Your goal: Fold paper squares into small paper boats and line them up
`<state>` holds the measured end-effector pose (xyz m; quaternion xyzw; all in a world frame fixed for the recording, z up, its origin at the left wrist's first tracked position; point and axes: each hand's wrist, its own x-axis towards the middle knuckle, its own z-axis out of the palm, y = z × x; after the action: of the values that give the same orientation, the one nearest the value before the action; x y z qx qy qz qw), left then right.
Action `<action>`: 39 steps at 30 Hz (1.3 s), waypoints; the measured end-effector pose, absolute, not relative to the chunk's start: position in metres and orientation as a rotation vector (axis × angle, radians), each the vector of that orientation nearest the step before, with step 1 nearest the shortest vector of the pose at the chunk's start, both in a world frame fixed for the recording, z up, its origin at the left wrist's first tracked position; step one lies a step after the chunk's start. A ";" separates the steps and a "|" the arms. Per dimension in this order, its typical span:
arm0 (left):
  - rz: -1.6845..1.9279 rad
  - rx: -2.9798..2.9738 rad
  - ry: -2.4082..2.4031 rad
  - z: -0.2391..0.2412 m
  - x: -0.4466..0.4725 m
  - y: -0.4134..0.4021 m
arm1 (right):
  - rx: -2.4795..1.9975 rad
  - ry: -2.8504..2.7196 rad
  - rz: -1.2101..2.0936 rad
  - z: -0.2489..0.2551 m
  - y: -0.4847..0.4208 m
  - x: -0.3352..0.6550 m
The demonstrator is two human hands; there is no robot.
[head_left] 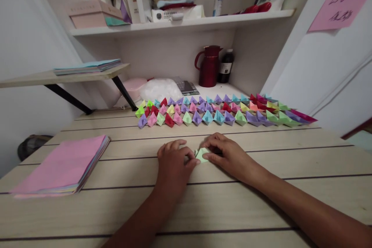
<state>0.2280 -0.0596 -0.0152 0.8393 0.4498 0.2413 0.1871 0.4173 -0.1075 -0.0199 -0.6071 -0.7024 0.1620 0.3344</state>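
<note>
A small piece of pale green folded paper (202, 156), roughly triangular, lies just above the table's near-middle planks. My left hand (174, 161) pinches its left corner between thumb and fingers. On the opposite side, my right hand (228, 154) grips the right edge, thumb in front and fingers curled behind. Parts of the paper are hidden by my fingertips. Beyond both hands stand several rows of folded paper boats (207, 117) in purple, blue, green, pink, red and yellow.
A stack of coloured paper sheets (65, 162), pink on top, lies at left. Another stack (87, 67) rests on a raised board (26, 80) with black brackets. Behind the boats stand a dark red jug (209, 69) and a dark bottle (226, 68), under a laden white shelf (186, 24).
</note>
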 end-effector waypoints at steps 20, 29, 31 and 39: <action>0.528 2.718 0.955 -0.007 0.230 -0.071 | -1.459 -1.773 0.639 -0.009 -0.124 0.423; 0.557 2.799 0.916 -0.016 0.232 -0.068 | -1.443 -1.867 0.538 -0.003 -0.126 0.431; 0.530 2.793 0.918 -0.013 0.232 -0.069 | -1.462 -1.867 0.521 -0.003 -0.125 0.436; 0.557 2.523 0.891 -0.005 0.225 -0.069 | -1.470 -1.900 0.492 -0.004 -0.122 0.441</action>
<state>0.2253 -0.0695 -0.0052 0.9039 0.3194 0.1996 0.2028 0.4414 -0.1219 -0.0045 -0.5641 -0.7292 0.1890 0.3382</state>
